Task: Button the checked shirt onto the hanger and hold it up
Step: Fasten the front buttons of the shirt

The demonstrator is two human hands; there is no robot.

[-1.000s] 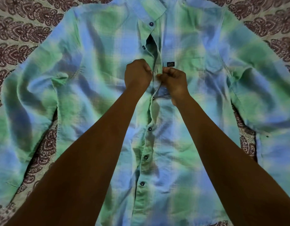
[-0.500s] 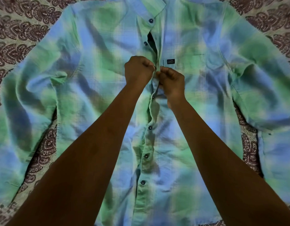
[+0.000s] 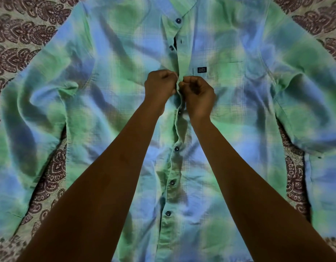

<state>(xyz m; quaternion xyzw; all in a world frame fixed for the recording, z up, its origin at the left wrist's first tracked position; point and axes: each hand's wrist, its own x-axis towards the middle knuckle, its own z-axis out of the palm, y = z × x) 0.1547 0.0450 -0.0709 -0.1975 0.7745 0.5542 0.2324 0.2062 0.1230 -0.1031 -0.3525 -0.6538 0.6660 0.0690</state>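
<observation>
The checked shirt [image 3: 99, 76], green and blue, lies flat and face up, sleeves spread to both sides. Its placket runs down the middle with several dark buttons; the lower ones [image 3: 176, 149] look fastened. Near the collar a dark gap [image 3: 175, 44] shows where the front is still apart. My left hand [image 3: 160, 86] and my right hand [image 3: 198, 93] are fists side by side at chest height, each pinching a placket edge; the button between them is hidden. A small dark label [image 3: 201, 69] sits beside my right hand. No hanger is visible.
Under the shirt lies a pale bedsheet [image 3: 18, 33] printed with maroon paisley shapes; it shows at the top corners and between the sleeves and the body. The shirt's chest pocket [image 3: 233, 72] is right of the placket.
The gap in the placket above my hands has narrowed. Both hands have stayed at the same button, and my right hand's fingers have shifted slightly.
</observation>
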